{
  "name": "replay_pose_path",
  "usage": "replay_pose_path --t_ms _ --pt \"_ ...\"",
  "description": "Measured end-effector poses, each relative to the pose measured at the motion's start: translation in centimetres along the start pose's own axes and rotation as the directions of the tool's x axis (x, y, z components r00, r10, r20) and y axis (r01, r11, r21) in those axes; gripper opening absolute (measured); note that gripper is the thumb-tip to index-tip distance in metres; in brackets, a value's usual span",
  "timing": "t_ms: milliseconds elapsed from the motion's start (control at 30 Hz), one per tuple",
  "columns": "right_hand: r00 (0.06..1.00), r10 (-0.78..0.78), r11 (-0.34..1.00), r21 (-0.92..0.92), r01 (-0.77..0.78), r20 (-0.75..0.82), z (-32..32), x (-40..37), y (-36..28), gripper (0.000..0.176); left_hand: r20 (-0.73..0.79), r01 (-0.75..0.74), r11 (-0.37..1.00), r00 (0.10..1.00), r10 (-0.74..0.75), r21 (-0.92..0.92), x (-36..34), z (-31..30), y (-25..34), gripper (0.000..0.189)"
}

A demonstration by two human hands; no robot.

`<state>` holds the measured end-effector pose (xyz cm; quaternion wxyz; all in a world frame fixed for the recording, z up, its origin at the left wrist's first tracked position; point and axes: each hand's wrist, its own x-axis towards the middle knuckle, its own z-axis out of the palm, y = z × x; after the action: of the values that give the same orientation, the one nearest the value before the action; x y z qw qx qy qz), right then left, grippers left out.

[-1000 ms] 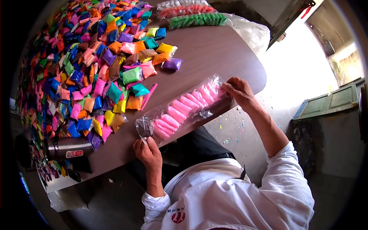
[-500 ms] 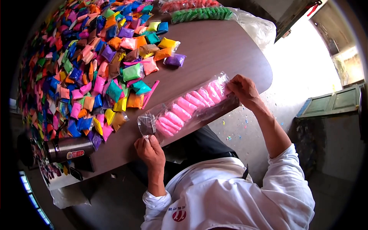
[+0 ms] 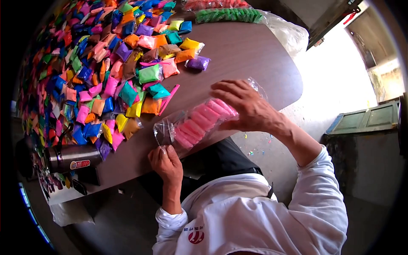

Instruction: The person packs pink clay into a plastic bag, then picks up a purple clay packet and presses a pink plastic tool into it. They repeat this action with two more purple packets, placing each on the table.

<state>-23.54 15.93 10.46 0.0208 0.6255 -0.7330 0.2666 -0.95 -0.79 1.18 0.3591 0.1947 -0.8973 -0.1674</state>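
A long clear plastic bag with a row of pink packets [image 3: 199, 123] lies at the table's near edge. My left hand [image 3: 166, 163] pinches the bag's clear left end between thumb and fingers. Over the bag's right part is my right hand [image 3: 250, 106], its fingers spread and slightly curved, the palm covering the packets at that end. The clear right end of the bag sticks up behind my right hand. Whether the right palm presses on the bag is hidden.
A large pile of colourful small packets [image 3: 102, 80] covers the table's left side. A metal flask [image 3: 73, 156] lies near the left edge. Bags of green packets [image 3: 229, 15] and red packets [image 3: 216, 4] lie at the far edge of the table [image 3: 255, 51].
My right hand has let go of the bag's right end, opened and moved left over the packets. My left hand keeps its pinch on the left end.
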Motion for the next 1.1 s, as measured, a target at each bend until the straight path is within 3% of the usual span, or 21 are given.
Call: replay_pose_path --t_ms 67,133,333,567,700,767,800,933,1033,1100 --pt "0.999 -0.042 0.999 0.022 0.041 0.013 1.7 0.4 0.5 0.074 -0.005 -0.002 1.0 1.0 0.002 0.005 0.0 0.0 0.0 0.027" --pt "0.987 -0.048 0.999 -0.009 0.049 0.152 3.2 0.3 1.5 0.086 -0.01 -0.005 1.0 1.0 0.005 -0.002 0.0 0.1 -0.1 0.027" --pt "0.984 -0.109 0.994 -0.008 0.111 0.139 4.2 -0.1 2.5 0.093 -0.023 -0.018 1.0 1.0 0.018 -0.004 0.0 0.2 -0.2 0.029" --pt "0.991 -0.07 0.998 0.004 0.07 0.112 2.0 1.1 -0.5 0.096 0.026 0.005 1.0 1.0 -0.005 -0.006 -0.1 -0.1 -0.1 0.028" --pt "0.988 -0.123 0.992 0.017 0.122 0.088 3.6 2.1 -0.8 0.095 -0.026 -0.016 1.0 1.0 0.017 0.013 0.0 0.3 -0.1 0.029" --pt "0.969 -0.099 0.995 0.036 0.094 0.228 4.5 2.1 -0.6 0.089 -0.035 -0.017 1.0 0.999 0.017 0.008 0.0 0.2 -0.2 0.029" --pt "0.98 -0.144 0.99 0.02 0.143 0.14 5.0 2.2 -0.4 0.083 -0.033 -0.019 1.0 0.999 0.019 0.005 0.0 0.2 -0.2 0.029" --pt "0.973 -0.201 0.98 0.016 0.2 0.116 4.3 1.7 0.3 0.086 -0.041 -0.018 1.0 0.999 0.018 -0.016 0.0 0.3 -0.1 0.027" --pt "0.977 -0.076 0.975 0.189 0.115 -0.199 1.4 0.2 1.7 0.092 0.004 0.014 1.0 1.0 -0.014 -0.001 -0.4 0.1 -0.2 0.026" --pt "0.948 0.092 0.972 0.234 -0.019 -0.305 -0.8 -1.8 3.3 0.081 -0.009 0.005 1.0 1.0 -0.005 -0.029 -0.5 0.2 -0.4 0.026"
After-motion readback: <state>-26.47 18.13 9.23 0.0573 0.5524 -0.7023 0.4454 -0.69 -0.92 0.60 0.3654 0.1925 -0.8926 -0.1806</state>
